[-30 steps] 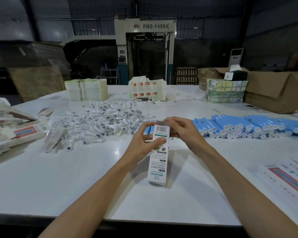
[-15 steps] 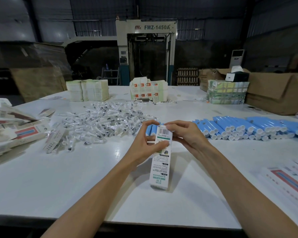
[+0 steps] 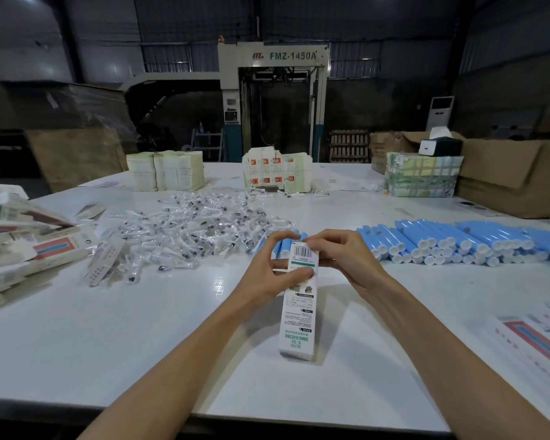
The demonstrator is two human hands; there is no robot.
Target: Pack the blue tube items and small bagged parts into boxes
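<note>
White box [image 3: 298, 312]: centre of frame, stood on end with the barcode end up; whether its lower end rests on the table [image 3: 108, 344] I cannot tell.
Left hand [image 3: 267, 271]: fingers and thumb wrapped round the box's upper part.
Right hand [image 3: 340, 258]: fingertips pinching the box's top end, seemingly at the flap.
Blue tubes [image 3: 458, 242]: rows at right of centre, with a few just behind the hands.
Bagged parts [image 3: 188, 230]: loose heap at left of centre, apart from the box.
Contents: hidden; closing now could leave 1 item missing.
Flap: thin card, likely to crease or tear if tucked crooked.
Tabletop: glossy, so a slack left grip could let the box skid.
Tube rows: round, and a right forearm nudge could roll them.
</note>
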